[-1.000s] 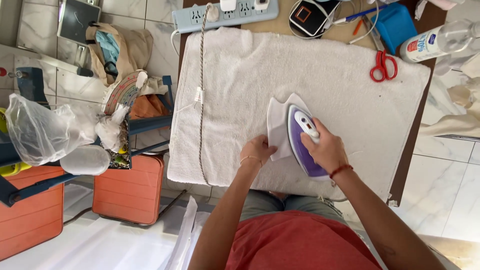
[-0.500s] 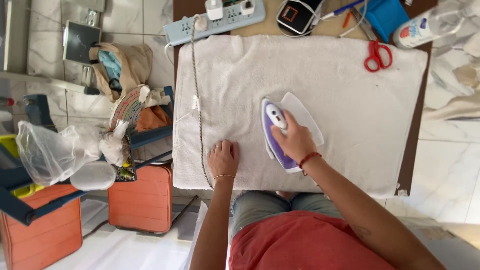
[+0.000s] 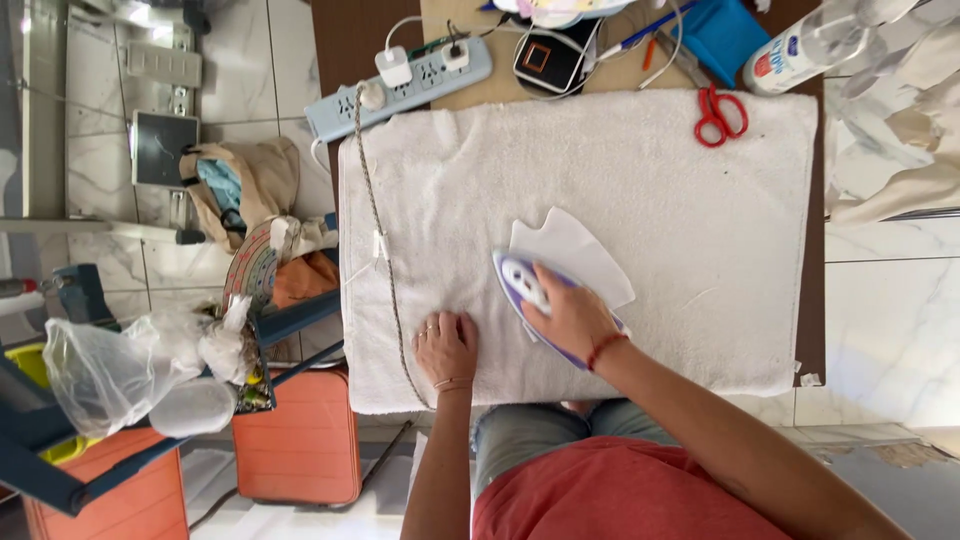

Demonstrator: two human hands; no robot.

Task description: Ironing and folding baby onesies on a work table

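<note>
Now the purple-and-white iron [image 3: 530, 295] sits on the lower edge of the small white fabric piece [image 3: 575, 255], near the middle of the white towel [image 3: 660, 180] that pads the table. Over the last second the iron has kept its place on the piece, while the piece's free end, earlier out to the left of the iron, now fans out up and to the right; the pressing looks well under way, with that far end yet to be covered. The right hand [image 3: 570, 320] is wrapped shut around the iron's handle, red band at the wrist. The left hand [image 3: 447, 347] has come off the piece and lies flat on the towel just left of the iron, fingers together, holding nothing. Beyond, a braided cord [image 3: 375, 215] runs up to the power strip [image 3: 400, 85]; red scissors [image 3: 718, 112] rest at the towel's top edge.
</note>
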